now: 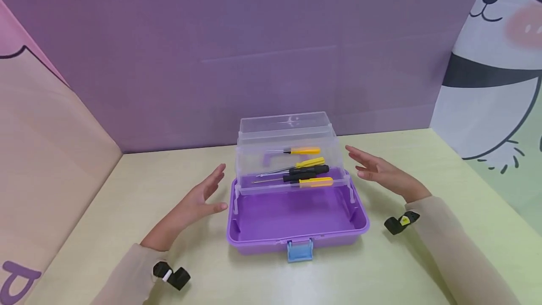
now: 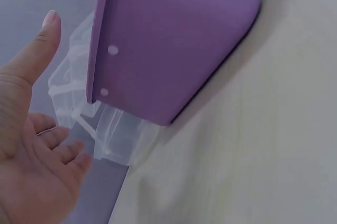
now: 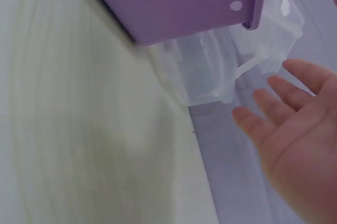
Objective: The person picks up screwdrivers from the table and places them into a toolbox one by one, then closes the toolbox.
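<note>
A purple toolbox (image 1: 292,215) stands on the table with its clear lid folded back and a blue latch (image 1: 300,251) hanging at the front. Its clear upper tray (image 1: 254,185) is raised over the back half and holds several screwdrivers, among them a yellow-handled screwdriver (image 1: 316,182) and a black-handled screwdriver (image 1: 299,177). To the left of the box, my left hand (image 1: 199,204) is held with fingers spread, thumb near the rim. My right hand (image 1: 383,173) is at the right side, fingers extended toward the box. Neither hand holds anything; both wrist views show bare palms beside the purple wall.
The pale table (image 1: 139,192) spreads around the box. A purple backdrop (image 1: 271,51) rises behind it, with a pale printed panel (image 1: 46,131) on the left and a cartoon-animal panel (image 1: 491,102) on the right. Small black cameras are strapped to both wrists.
</note>
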`<state>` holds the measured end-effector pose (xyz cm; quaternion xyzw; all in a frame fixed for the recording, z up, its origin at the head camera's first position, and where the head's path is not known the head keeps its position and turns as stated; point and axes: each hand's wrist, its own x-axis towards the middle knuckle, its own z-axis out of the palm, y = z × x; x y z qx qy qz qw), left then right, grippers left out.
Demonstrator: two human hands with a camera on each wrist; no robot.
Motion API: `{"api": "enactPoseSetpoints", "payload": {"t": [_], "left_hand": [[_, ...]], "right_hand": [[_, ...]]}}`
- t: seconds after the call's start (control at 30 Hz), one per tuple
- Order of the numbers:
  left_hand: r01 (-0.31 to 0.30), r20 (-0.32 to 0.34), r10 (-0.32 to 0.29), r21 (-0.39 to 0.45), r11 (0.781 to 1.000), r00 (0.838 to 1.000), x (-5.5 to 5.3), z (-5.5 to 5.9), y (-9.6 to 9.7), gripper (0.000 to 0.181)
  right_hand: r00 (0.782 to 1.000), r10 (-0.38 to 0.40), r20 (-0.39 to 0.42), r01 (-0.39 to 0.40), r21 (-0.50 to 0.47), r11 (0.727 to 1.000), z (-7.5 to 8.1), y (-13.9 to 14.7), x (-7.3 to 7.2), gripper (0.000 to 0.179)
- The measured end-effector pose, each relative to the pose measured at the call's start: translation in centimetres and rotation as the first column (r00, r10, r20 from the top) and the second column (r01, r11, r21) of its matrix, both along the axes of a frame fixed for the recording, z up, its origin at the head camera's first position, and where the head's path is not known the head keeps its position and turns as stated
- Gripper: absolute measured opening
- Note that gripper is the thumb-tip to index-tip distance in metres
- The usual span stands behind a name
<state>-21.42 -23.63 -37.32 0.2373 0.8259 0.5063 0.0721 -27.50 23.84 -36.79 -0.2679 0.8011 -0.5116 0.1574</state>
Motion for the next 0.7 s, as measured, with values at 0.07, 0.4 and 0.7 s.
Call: {"api": "enactPoseSetpoints", "payload": {"t": [0.07, 0.4, 0.7], "left_hand": [[0.008, 0.022, -0.008, 0.007, 1.000, 1.000, -0.6, 0.0, -0.1, 0.098], [0.068, 0.129, -0.075, 0.056, 0.996, 0.989, -2.6, -0.7, -0.5, 0.105], [0.086, 0.160, -0.094, 0.053, 0.995, 0.983, -3.5, -1.4, -0.3, 0.104]], "right_hand": [[1.000, 0.018, 0.007, -0.018, -0.014, 1.000, -0.3, 0.0, -0.3, 0.065], [0.990, 0.139, 0.036, -0.135, -0.107, 0.985, -1.4, -0.8, -1.9, 0.081], [0.990, 0.090, 0.108, -0.085, -0.050, 0.995, -1.7, -1.0, -1.6, 0.085]]}}
